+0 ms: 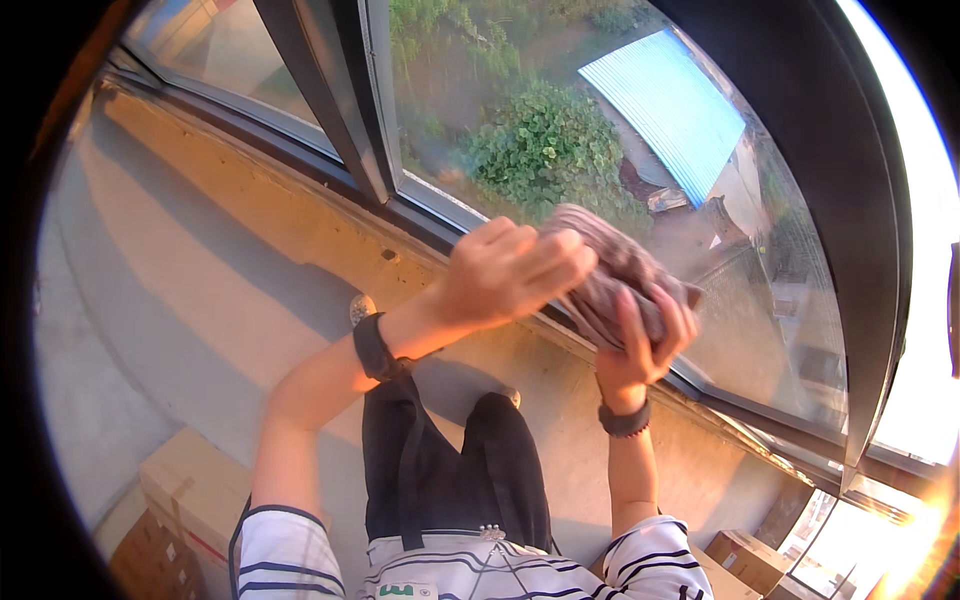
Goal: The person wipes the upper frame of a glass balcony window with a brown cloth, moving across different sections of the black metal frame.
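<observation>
In front of the window glass I hold a bunched, folded cloth [622,262], brownish-pink with darker stripes. My left hand [508,268] is closed, its fingers curled onto the cloth's left side and slightly blurred. From below, my right hand [640,350] grips the lower right part, fingers wrapped over the front. The cloth overlaps the window pane [440,100] in the picture; whether it touches the glass, I cannot tell. Dark bands sit on both my wrists.
Dark metal window frames [345,100] rise ahead over a low concrete ledge [240,160]. Cardboard boxes stand at the lower left [195,480] and lower right [745,560]. Beyond the glass are green bushes and a light blue corrugated roof [670,105]. Bright sunlight glares at the right.
</observation>
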`<state>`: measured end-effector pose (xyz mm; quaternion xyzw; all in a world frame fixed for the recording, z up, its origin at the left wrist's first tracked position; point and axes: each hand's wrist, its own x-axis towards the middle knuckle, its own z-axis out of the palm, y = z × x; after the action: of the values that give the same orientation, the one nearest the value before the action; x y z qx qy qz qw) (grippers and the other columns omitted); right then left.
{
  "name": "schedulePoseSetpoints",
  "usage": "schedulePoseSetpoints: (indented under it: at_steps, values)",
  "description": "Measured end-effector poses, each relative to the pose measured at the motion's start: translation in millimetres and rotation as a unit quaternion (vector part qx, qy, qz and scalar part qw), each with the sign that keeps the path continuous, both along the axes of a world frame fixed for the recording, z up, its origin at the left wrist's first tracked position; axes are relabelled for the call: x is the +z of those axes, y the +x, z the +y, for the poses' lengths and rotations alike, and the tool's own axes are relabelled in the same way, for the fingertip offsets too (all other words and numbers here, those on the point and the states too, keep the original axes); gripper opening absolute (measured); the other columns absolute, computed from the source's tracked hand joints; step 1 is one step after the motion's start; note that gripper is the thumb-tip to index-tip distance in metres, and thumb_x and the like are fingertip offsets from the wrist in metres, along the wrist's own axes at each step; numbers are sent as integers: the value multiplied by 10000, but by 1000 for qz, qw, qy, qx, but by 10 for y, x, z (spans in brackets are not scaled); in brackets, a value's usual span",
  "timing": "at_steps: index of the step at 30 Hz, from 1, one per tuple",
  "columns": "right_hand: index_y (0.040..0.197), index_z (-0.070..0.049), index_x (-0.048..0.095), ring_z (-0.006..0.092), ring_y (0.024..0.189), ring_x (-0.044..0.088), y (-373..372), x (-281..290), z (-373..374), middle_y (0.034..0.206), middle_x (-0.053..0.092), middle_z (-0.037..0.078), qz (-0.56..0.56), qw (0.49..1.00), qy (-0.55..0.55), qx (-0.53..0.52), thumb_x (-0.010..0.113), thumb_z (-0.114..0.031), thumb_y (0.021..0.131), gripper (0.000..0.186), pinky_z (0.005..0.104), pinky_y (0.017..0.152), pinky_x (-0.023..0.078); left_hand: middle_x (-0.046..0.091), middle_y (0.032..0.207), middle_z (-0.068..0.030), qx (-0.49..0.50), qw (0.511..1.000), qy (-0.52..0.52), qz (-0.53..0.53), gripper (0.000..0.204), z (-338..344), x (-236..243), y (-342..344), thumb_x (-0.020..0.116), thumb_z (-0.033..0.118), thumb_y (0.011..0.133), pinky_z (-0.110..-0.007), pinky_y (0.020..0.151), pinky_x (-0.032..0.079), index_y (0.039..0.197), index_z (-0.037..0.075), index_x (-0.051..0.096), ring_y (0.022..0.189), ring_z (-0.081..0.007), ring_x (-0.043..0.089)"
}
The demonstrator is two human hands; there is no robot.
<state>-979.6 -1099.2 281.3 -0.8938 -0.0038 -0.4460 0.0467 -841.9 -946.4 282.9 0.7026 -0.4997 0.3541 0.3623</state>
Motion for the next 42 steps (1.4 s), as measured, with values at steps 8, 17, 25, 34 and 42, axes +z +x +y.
schedulePoseSetpoints:
  at_steps: [8,17,25,34,42]
  values:
    - [1271,-125,422,376,1180,423,163,710,-404,1296,372,252,-249,947,-149,-136,750,-518,729,745,463,902,466,554,893,88,8,955,-272,-118,236,-730,945,-139,619,127,630,-200,508,344,832,238,669,517,-91,391]
    - [1162,-314,584,297,1070,494,1211,812,228,1247,443,137,-332,935,-128,-10,764,-261,734,467,370,851,495,613,956,-92,126,953,-221,-166,227,65,1005,569,736,53,702,-256,598,492,919,75,673,734,-200,594]
    - [1107,-408,658,181,1008,505,1752,258,750,1207,501,10,-273,940,-198,60,686,-234,746,401,288,759,449,624,948,-66,224,936,-236,-133,273,599,172,1214,677,94,719,-285,588,492,986,100,624,743,-225,619]
    - [1272,-372,538,155,1114,457,1510,-1748,941,1264,485,-59,72,983,-145,83,562,-179,798,513,349,910,374,557,949,-42,260,947,133,135,272,1065,-1608,946,576,85,761,-340,526,520,1027,130,547,672,-221,648]
    - [1361,-287,480,203,1214,416,1452,-2297,898,1392,385,-16,326,919,-139,173,556,-84,778,622,406,951,386,558,899,-72,314,870,304,227,164,899,-2604,837,568,53,784,-359,503,534,928,76,492,638,-263,675]
